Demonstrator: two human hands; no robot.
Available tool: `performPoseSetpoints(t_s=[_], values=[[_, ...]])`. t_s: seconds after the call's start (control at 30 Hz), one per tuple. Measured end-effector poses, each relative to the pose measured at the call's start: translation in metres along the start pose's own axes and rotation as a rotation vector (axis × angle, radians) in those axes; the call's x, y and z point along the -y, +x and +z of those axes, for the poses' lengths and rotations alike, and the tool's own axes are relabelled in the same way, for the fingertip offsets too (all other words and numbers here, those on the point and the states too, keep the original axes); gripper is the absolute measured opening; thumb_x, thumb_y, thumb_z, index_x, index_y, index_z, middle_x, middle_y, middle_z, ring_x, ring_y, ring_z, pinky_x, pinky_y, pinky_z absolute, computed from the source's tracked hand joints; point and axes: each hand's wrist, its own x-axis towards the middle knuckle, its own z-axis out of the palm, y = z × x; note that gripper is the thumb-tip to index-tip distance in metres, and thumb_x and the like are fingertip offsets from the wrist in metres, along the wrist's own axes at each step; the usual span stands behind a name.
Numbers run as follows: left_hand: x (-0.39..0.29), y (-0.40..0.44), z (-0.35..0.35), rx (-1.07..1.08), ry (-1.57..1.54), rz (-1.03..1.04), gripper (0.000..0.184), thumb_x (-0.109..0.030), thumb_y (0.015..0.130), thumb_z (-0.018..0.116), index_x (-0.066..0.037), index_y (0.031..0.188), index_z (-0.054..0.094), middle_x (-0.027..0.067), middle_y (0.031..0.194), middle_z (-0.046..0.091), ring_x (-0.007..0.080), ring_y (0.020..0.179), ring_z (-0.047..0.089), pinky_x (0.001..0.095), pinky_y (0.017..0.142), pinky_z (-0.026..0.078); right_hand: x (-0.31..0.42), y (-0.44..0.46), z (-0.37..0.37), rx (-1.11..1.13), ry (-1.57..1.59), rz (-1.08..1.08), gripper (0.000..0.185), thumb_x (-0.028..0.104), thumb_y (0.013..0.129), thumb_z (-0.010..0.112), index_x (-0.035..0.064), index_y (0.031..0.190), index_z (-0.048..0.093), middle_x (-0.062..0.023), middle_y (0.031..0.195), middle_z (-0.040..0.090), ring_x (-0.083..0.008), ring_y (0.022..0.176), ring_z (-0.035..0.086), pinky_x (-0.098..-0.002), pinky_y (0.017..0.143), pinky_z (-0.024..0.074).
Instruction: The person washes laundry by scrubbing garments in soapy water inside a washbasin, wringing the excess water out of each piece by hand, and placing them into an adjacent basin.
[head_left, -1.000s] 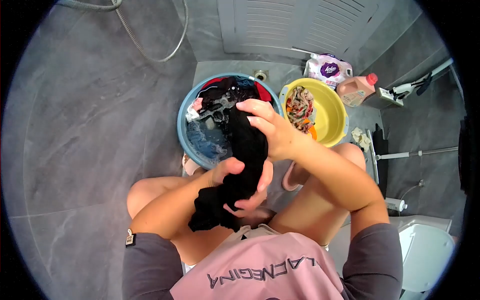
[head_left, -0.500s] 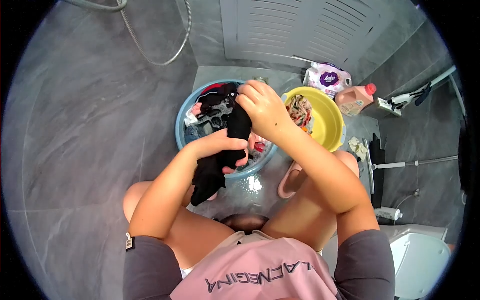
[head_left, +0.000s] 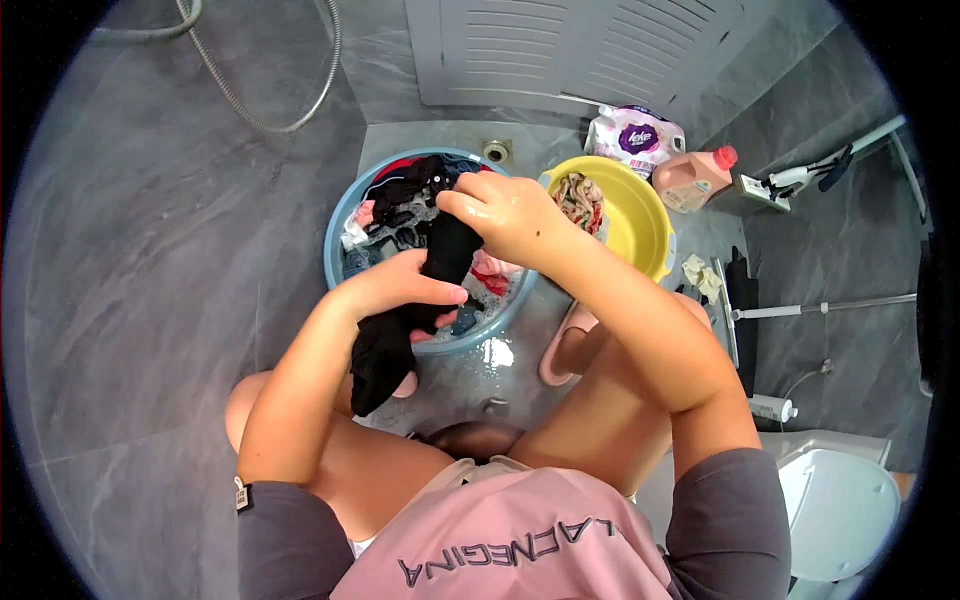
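Observation:
A wet black garment [head_left: 453, 250] is stretched between my two hands over the blue basin [head_left: 334, 262]. My left hand [head_left: 400, 287] wraps round its middle, thumb on top, and one end of the cloth hangs down past the basin's near rim. Farther up, my right hand [head_left: 505, 217] grips the upper part with curled fingers, its knuckles wet. Below the hands, the basin holds soapy water and clothes, among them dark pieces [head_left: 405, 185], a red and pink cloth [head_left: 492, 272] and a white one. Which kind of garment I hold cannot be made out.
Right of the blue basin stands a yellow basin [head_left: 650, 225] with a patterned cloth [head_left: 578, 203] inside. Behind it are a white and purple package [head_left: 637, 138] and a pink bottle [head_left: 694, 180] with a red cap. A floor drain [head_left: 495, 151] lies behind the basins.
The camera view has shifted slightly, so everything sits farther left and higher. My right hand has come a little nearer my left along the black garment. Both hands keep their grip.

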Motion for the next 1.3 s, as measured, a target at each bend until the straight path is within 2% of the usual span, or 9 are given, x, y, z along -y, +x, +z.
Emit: performPoseSetpoints(t_s=[0.1, 0.17, 0.3, 0.5, 0.57, 0.83, 1.07, 1.17, 1.3], values=[[-0.001, 0.008, -0.002, -0.125, 0.441, 0.117, 0.033, -0.02, 0.072, 0.075, -0.003, 0.088, 0.052, 0.0051, 0.063, 0.055, 0.015, 0.052, 0.052, 0.026, 0.042, 0.042, 0.007, -0.004, 0.003, 0.078, -0.124, 0.103, 0.027, 0.01, 0.067, 0.06, 0.0108, 0.093, 0.055, -0.0045, 0.081, 0.054, -0.022, 0.07, 0.06, -0.0331, 0.052, 0.0492], [0.002, 0.01, -0.002, -0.192, 0.454, 0.144, 0.03, -0.016, 0.069, 0.076, -0.002, 0.085, 0.055, 0.0036, 0.063, 0.057, 0.0137, 0.054, 0.055, 0.0266, 0.046, 0.044, 0.008, -0.012, 0.014, 0.169, -0.188, 0.176, 0.02, 0.011, 0.069, 0.059, 0.0095, 0.087, 0.053, -0.0057, 0.076, 0.054, -0.0221, 0.065, 0.061, -0.0336, 0.048, 0.0487], [0.005, 0.016, -0.021, -0.487, 1.176, 0.055, 0.048, -0.03, 0.058, 0.076, 0.002, 0.09, 0.06, 0.0196, 0.082, 0.065, 0.0309, 0.081, 0.064, 0.0375, 0.073, 0.049, 0.019, -0.013, 0.031, 0.203, -0.286, 0.225, 0.013, 0.013, 0.07, 0.059, 0.0076, 0.081, 0.052, -0.0073, 0.069, 0.055, -0.0226, 0.055, 0.062, -0.0326, 0.042, 0.0478], [0.005, 0.006, -0.02, -0.642, 1.36, -0.047, 0.061, -0.032, 0.059, 0.076, 0.001, 0.105, 0.053, 0.0224, 0.088, 0.064, 0.0361, 0.085, 0.063, 0.0404, 0.076, 0.049, 0.028, 0.003, 0.04, 0.223, -0.389, 0.256, 0.011, 0.013, 0.071, 0.059, 0.0078, 0.08, 0.053, -0.0079, 0.068, 0.056, -0.0228, 0.055, 0.063, -0.0324, 0.042, 0.0481], [0.006, 0.006, -0.035, -0.626, 1.399, 0.124, 0.065, -0.033, 0.058, 0.077, 0.0, 0.108, 0.05, 0.0212, 0.09, 0.064, 0.0371, 0.087, 0.062, 0.0415, 0.078, 0.049, 0.023, 0.01, 0.045, 0.191, -0.423, 0.233, 0.01, 0.013, 0.072, 0.058, 0.0088, 0.079, 0.052, -0.0067, 0.068, 0.056, -0.0224, 0.056, 0.063, -0.0324, 0.042, 0.048], [-0.023, -0.012, -0.038, -1.005, 1.592, 0.309, 0.042, -0.02, 0.066, 0.072, -0.007, 0.099, 0.048, 0.0131, 0.08, 0.065, 0.0334, 0.077, 0.063, 0.044, 0.064, 0.049, 0.006, 0.048, 0.043, -0.034, -0.508, 0.267, 0.015, 0.013, 0.069, 0.061, 0.0101, 0.079, 0.05, -0.0065, 0.066, 0.054, -0.0223, 0.057, 0.063, -0.0335, 0.042, 0.0478], [-0.029, -0.026, -0.055, -1.209, 1.704, 0.618, 0.039, -0.02, 0.063, 0.075, -0.013, 0.093, 0.051, 0.0072, 0.073, 0.059, 0.03, 0.068, 0.062, 0.0416, 0.056, 0.049, 0.001, 0.075, 0.05, 0.055, -0.02, 0.684, 0.027, 0.01, 0.066, 0.067, 0.0009, 0.088, 0.056, -0.0201, 0.082, 0.064, -0.0364, 0.076, 0.064, -0.0386, 0.066, 0.0517], [-0.027, -0.031, -0.056, -1.247, 1.74, 0.659, 0.037, -0.02, 0.06, 0.076, -0.014, 0.088, 0.053, 0.0049, 0.071, 0.055, 0.027, 0.066, 0.062, 0.0393, 0.055, 0.049, 0.004, 0.077, 0.049, 0.089, 0.346, 0.79, 0.032, 0.009, 0.064, 0.068, -0.0019, 0.093, 0.059, -0.0186, 0.081, 0.065, -0.0302, 0.078, 0.065, -0.0337, 0.07, 0.0505], [-0.019, -0.022, -0.065, -1.243, 1.795, 0.879, 0.038, -0.02, 0.054, 0.076, -0.015, 0.084, 0.054, 0.0023, 0.066, 0.051, 0.0223, 0.061, 0.059, 0.0353, 0.053, 0.045, 0.021, 0.07, 0.039, 0.115, 1.049, 1.08, 0.022, 0.003, 0.067, 0.064, 0.0014, 0.089, 0.06, -0.0032, 0.065, 0.056, -0.0098, 0.049, 0.05, -0.0241, 0.044, 0.0392]])
